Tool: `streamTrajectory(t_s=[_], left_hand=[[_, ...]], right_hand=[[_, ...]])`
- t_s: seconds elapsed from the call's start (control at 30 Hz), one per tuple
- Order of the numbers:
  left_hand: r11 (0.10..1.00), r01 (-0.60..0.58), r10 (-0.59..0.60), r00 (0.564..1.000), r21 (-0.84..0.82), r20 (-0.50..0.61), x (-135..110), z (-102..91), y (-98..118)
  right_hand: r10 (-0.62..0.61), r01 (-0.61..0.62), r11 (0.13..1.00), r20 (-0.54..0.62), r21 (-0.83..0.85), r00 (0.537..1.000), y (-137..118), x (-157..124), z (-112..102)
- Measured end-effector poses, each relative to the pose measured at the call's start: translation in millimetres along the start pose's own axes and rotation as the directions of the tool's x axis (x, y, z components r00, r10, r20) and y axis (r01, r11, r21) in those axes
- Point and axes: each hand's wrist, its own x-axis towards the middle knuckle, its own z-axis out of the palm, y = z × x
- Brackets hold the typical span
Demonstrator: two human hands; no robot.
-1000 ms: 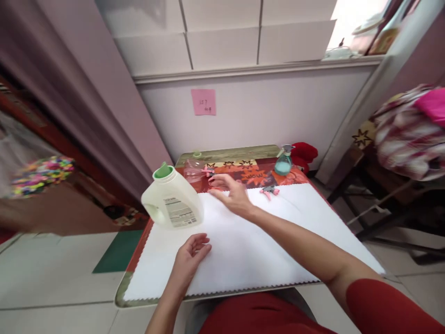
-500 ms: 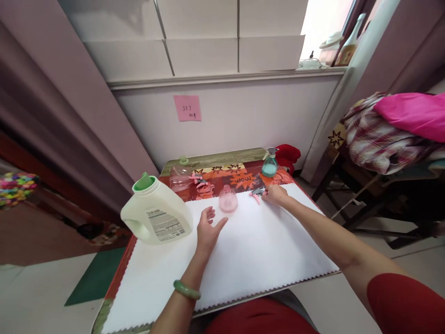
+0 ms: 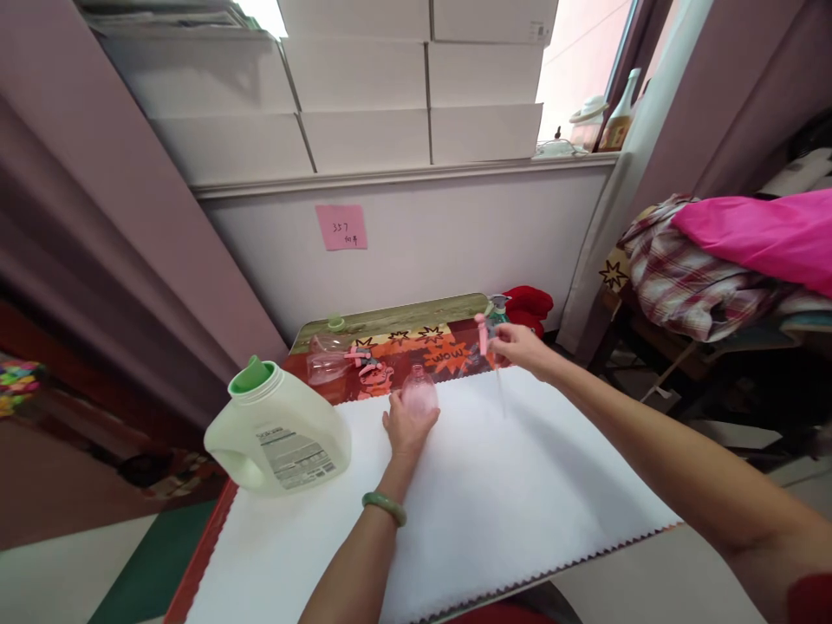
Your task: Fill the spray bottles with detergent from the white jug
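My left hand is wrapped round the lower part of a clear pink spray bottle, which stands upright on the white cloth with its neck uncovered. In my right hand is a pink and grey trigger spray head, raised above the cloth with its thin tube hanging down. Left of the bottle stands a large pale green detergent jug with a green spout in its neck. Behind my right hand, a teal spray bottle is mostly hidden.
Another clear pink spray bottle with a pink trigger lies at the table's back left. A small green cap sits behind it. Clothes are piled on the right. White boxes line the sill above a pink note.
My left hand has moved to the pink bottle and closed round it. My right hand has lifted the spray head off the cloth. The camera view has shifted slightly.
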Motion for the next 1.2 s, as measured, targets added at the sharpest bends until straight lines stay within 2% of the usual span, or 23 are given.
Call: streamTrajectory(t_s=[0.07,0.13,0.17,0.23,0.3,0.4,0.5,0.63,0.73,0.87,0.97,1.03,1.1,1.2], left_hand=[[0.993,-0.034,0.035,0.999,-0.112,0.001,-8.6,-7.9,5.4],[0.97,-0.085,0.085,0.996,-0.229,-0.008,-21.7,-16.7,11.8],[0.95,-0.11,0.11,0.994,-0.291,-0.016,-29.3,-21.3,15.2],[0.896,-0.158,0.16,0.987,-0.415,-0.03,-45.1,-31.0,21.7],[0.85,-0.205,0.214,0.976,-0.485,-0.038,-59.7,-41.4,26.9],[0.858,-0.262,0.26,0.963,-0.441,-0.066,-75.6,-57.0,31.6],[0.894,-0.281,0.265,0.96,-0.349,-0.093,-84.2,-69.4,33.5],[0.908,-0.293,0.286,0.956,-0.3,-0.068,-91.6,-79.8,36.7],[0.901,-0.278,0.274,0.96,-0.332,-0.061,-97.3,-84.2,41.4],[0.86,-0.178,0.171,0.984,-0.479,-0.06,-103.1,-89.1,48.1],[0.767,-0.092,0.104,0.994,-0.635,-0.02,-105.7,-94.7,52.2],[0.659,-0.02,0.086,0.995,-0.752,0.049,-108.2,-98.8,55.2],[0.529,0.066,0.06,0.992,-0.846,0.115,-112.0,-101.9,58.7],[0.365,0.222,-0.061,0.975,-0.904,0.215,-118.8,-103.9,63.5]], right_hand=[[-0.104,0.125,0.972,-0.117,0.197,0.988,-23.1,-5.6,-13.9],[-0.192,0.362,0.79,-0.361,0.496,0.913,-48.6,-12.5,-26.5],[-0.206,0.444,0.692,-0.434,0.569,0.877,-61.6,-16.2,-32.2],[-0.222,0.532,0.568,-0.505,0.628,0.834,-86.0,-23.4,-41.3],[-0.252,0.568,0.519,-0.52,0.639,0.816,-106.6,-30.0,-46.0],[-0.329,0.576,0.521,-0.475,0.63,0.816,-128.3,-40.4,-41.3],[-0.386,0.57,0.542,-0.419,0.618,0.822,-140.2,-52.4,-24.6],[-0.385,0.549,0.561,-0.392,0.619,0.836,-146.6,-66.3,-1.2],[-0.361,0.485,0.581,-0.327,0.653,0.873,-147.2,-72.0,10.1],[-0.352,0.388,0.605,-0.204,0.695,0.914,-141.7,-74.1,28.5],[-0.331,0.276,0.629,-0.071,0.726,0.941,-134.3,-74.1,51.4],[-0.31,0.186,0.628,0.024,0.755,0.951,-130.6,-75.0,68.7],[-0.32,0.107,0.6,0.115,0.793,0.94,-129.2,-76.6,84.6],[-0.401,0.047,0.52,0.195,0.853,0.895,-129.4,-78.5,101.1]])
